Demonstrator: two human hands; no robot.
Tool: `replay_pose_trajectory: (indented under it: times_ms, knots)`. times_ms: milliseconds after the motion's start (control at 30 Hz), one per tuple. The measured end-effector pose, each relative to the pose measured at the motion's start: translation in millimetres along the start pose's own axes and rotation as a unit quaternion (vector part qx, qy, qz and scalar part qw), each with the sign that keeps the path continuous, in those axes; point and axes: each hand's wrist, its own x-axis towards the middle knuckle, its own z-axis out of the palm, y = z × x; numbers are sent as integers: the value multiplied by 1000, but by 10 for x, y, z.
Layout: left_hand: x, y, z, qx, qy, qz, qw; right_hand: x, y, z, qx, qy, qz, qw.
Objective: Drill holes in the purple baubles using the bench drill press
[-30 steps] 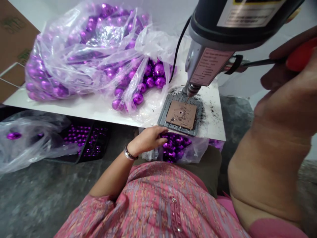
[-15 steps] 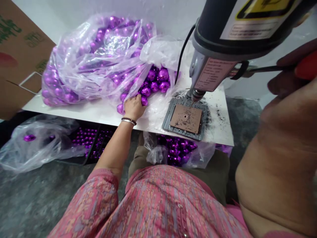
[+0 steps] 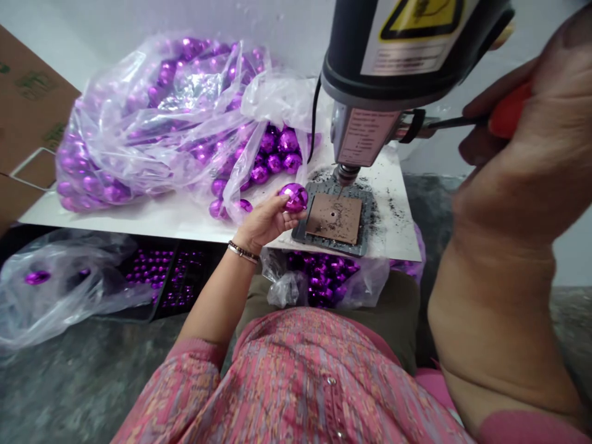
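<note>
Held a faceted purple ball (image 3: 295,197) between thumb and fingers of the left hand (image 3: 272,219), near the grey base plate (image 3: 365,231). Wrapped the right hand (image 3: 531,166) around the red knob (image 3: 511,111) on the lever (image 3: 456,122) of the drill press (image 3: 354,55). Had the drill bit (image 3: 340,192) over the far part of a brown square block (image 3: 317,214), amid dark shavings (image 3: 391,206). Saw a clear bag (image 3: 139,132) of purple balls on the white table (image 3: 115,224), and a black crate (image 3: 139,313) with more below. Wore bracelets (image 3: 243,251) on the left wrist.

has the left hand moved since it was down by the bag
Yes, the left hand has moved right, nearer the drill's base, and now holds a purple ball.
</note>
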Motion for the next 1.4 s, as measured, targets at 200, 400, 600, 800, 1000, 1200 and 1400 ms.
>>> replay_pose_trajectory:
  times_ms: [200,400,600,800,1000,1200,1400]
  knots:
    - [222,-143,302,178,70,23,981,23,-126,44,-30,-11,-12,999]
    - [314,-163,430,315,27,58,947,41,-187,26,45,-46,-39,997]
    - [320,-165,502,406,36,71,910,33,-251,-1,49,-66,-26,996]
    - [339,-169,611,455,63,80,885,5,-276,-6,34,-76,-22,996]
    - [414,-224,637,488,32,116,864,17,-260,3,47,-70,-29,996]
    - [450,-311,588,464,37,114,878,-70,-230,2,68,-63,-20,996]
    - [445,-333,587,477,38,118,870,-219,-116,-41,10,-32,-35,999]
